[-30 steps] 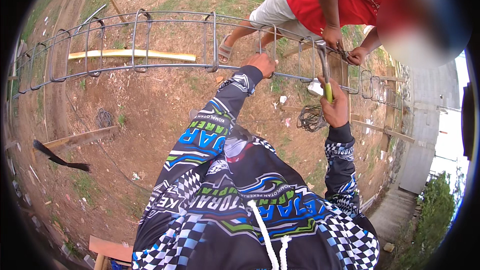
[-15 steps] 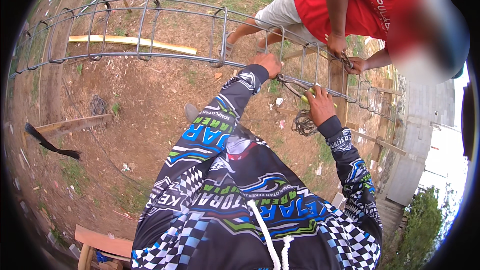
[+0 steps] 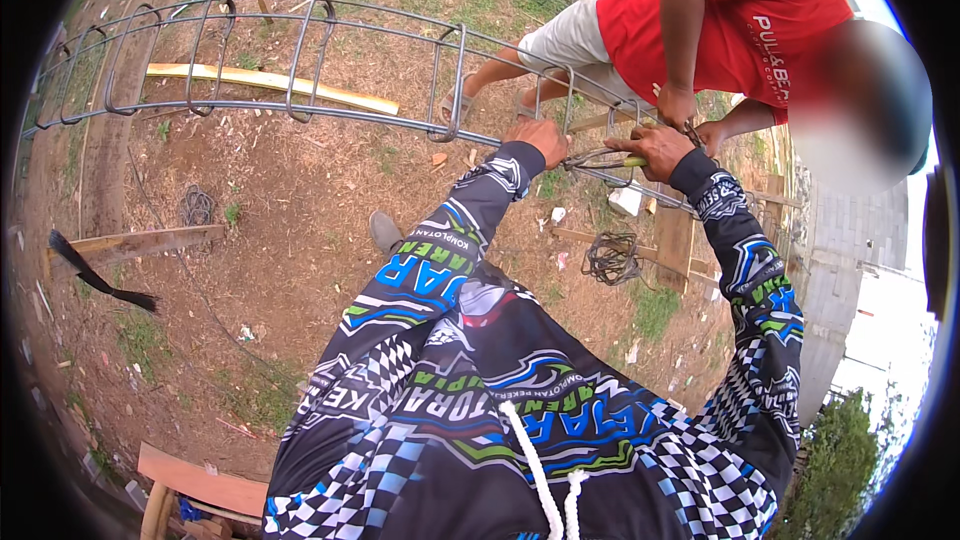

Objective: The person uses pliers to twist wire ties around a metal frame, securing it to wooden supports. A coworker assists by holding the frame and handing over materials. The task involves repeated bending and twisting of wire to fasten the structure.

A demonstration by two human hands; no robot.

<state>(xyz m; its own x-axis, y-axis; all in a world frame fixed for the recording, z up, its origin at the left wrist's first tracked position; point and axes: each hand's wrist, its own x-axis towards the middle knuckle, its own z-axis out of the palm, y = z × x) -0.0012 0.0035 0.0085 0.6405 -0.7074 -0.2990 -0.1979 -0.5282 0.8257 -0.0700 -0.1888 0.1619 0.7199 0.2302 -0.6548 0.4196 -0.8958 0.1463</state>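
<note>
Pliers (image 3: 600,162) in my right hand (image 3: 655,151), nose turned toward my left

I hold the pliers by their yellow-green handles, my right fingers wrapped round them in a narrow grip. They lie nearly level across my view: handles to the right, nose to the left, ending just beside my left hand (image 3: 543,143). That hand is closed over the lower bars of a steel cage (image 3: 400,122). The cage's long axis runs from side to side, bowed by the lens, and slopes down past my hands on the right. The pliers are at its lower edge, between my two fists.

Blue, green and white lettering runs along my dark sleeves (image 3: 425,270) and over my chest, among checkered patches. Pale lettering also crosses the red shirt (image 3: 740,25) of a co-worker facing me on the far side of the cage; creases and slant distort part of it.

My right fingers cover much of the handles, and I can't tell whether the nose is parted or closed on anything. My left palm is hidden from me. The co-worker's hands (image 3: 677,106) are close to my right wrist, around something dark that is hard to make out. The co-worker's head is blurred, and the cage's left end fades into the dark rim.
</note>
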